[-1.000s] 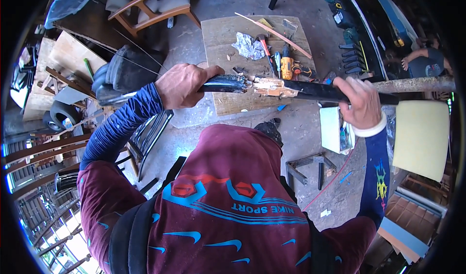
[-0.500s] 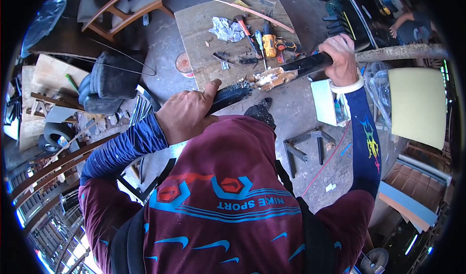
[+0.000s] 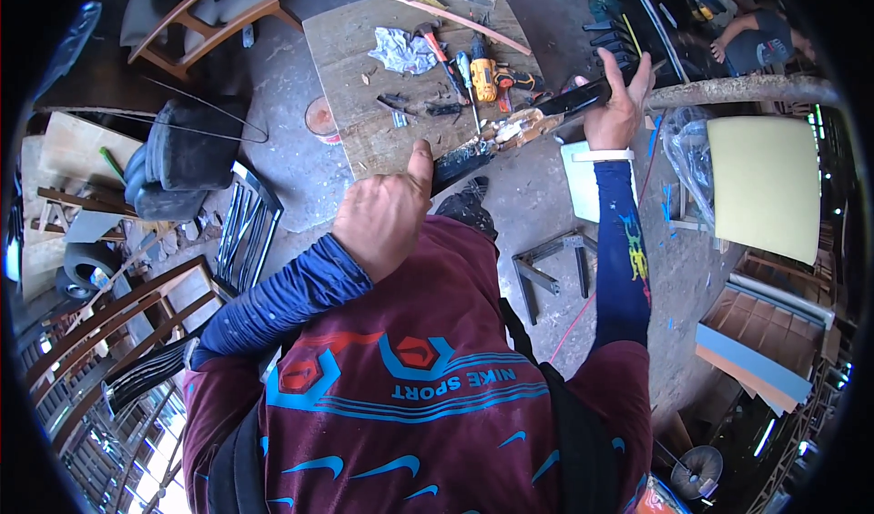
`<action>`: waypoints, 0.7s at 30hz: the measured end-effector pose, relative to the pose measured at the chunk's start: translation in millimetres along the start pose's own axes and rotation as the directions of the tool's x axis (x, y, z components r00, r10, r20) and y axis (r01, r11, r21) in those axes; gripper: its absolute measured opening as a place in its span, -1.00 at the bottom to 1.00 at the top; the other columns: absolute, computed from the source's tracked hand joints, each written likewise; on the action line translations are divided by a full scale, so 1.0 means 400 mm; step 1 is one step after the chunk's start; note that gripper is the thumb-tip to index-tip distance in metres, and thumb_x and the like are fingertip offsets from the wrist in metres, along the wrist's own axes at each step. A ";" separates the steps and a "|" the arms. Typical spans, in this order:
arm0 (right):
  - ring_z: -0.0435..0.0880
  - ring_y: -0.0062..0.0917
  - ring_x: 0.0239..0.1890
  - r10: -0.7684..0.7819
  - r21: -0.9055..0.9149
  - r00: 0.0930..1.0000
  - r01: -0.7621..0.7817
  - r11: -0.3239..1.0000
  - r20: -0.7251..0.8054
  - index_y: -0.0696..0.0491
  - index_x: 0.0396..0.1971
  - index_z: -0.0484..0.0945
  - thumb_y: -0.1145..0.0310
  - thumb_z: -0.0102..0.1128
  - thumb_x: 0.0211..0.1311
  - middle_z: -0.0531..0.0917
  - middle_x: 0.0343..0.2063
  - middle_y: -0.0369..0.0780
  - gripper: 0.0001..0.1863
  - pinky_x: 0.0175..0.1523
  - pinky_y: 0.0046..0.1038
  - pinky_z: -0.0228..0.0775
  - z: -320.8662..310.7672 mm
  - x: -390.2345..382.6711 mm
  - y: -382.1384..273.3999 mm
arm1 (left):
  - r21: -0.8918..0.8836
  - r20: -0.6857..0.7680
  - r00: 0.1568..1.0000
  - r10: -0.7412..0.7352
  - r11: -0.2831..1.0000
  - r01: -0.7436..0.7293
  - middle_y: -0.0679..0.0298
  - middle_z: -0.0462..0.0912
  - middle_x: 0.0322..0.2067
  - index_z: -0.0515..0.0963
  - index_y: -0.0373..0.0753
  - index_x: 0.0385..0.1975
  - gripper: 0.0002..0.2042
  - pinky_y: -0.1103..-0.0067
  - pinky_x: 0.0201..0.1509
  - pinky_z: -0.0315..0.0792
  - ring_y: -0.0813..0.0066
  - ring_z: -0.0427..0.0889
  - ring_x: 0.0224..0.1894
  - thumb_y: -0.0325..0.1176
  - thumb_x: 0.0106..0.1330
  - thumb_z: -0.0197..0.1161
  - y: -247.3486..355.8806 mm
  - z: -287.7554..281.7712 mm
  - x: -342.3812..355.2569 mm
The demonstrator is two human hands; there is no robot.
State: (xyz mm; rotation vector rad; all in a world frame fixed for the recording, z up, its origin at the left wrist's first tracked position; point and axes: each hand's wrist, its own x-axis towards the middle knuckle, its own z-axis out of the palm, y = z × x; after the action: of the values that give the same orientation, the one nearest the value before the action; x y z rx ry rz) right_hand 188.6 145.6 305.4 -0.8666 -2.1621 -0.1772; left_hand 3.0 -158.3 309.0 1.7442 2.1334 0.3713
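A black-painted wooden bar (image 3: 572, 101) slants across in front of me, its middle chipped down to pale bare wood. My left hand (image 3: 387, 209) is closed around its near left end, thumb pointing up. At the far right end, my right hand (image 3: 619, 109) holds the bar against the palm, with some digits raised and spread; a fingertip shows behind the bar. Beyond the bar, a wooden board (image 3: 350, 59) bears a yellow-and-black cordless drill (image 3: 487, 79), a hammer (image 3: 439, 57), a screwdriver (image 3: 469, 81) and crumpled paper (image 3: 401, 51).
Upholstered seats with a wooden frame (image 3: 205, 31) stand far left. Black cushions (image 3: 187, 154) lie nearer. A black metal frame (image 3: 555, 268) and a pale yellow panel (image 3: 765, 186) are on the right. Another person's arm (image 3: 736, 31) shows far right.
My left hand has shifted right and slightly down along with the bar. The right hand has moved a little left, and its fingers have loosened from a full wrap to partly raised.
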 end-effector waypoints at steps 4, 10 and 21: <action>0.27 0.01 0.48 0.090 0.273 0.981 -0.040 0.961 -0.173 -0.18 0.04 0.69 0.49 0.63 -0.14 0.17 0.45 0.22 -0.38 0.43 -0.31 0.23 0.012 0.065 0.016 | -0.017 -0.066 0.997 -0.039 0.999 0.038 -0.07 0.65 -0.51 0.20 -0.44 0.34 -0.34 0.18 -0.28 0.53 -0.08 0.70 -0.40 -0.30 0.33 0.29 0.018 -0.039 0.026; 0.44 -0.10 0.37 0.146 0.793 0.959 0.108 0.599 -0.241 0.21 0.02 0.61 0.86 0.17 0.07 -0.06 0.54 -0.10 -0.53 0.31 -0.14 0.46 -0.097 0.241 -0.054 | -0.195 -0.213 0.977 0.009 0.979 -0.051 -0.14 0.65 -0.47 0.25 -0.36 0.29 -0.39 0.13 -0.24 0.52 -0.15 0.69 -0.36 -0.36 0.27 0.34 0.017 -0.131 0.044; 0.69 -0.10 0.00 0.130 0.810 0.800 0.571 0.132 -0.586 -0.01 0.42 -0.02 0.50 0.18 0.36 0.43 0.02 -0.04 -0.25 -0.17 -0.03 0.76 -0.304 0.646 -0.366 | -0.511 -0.482 0.856 0.185 0.735 -0.447 0.03 0.55 -0.57 0.37 -0.38 0.14 -0.48 0.37 -0.31 0.50 0.19 0.62 -0.53 -0.40 0.21 0.40 0.013 -0.244 0.213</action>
State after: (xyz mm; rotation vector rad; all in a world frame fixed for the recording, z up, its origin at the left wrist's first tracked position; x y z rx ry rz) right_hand 52.2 123.7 594.9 0.3652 -1.3012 0.7537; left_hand -49.4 -71.6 389.7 1.7136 1.6166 1.4611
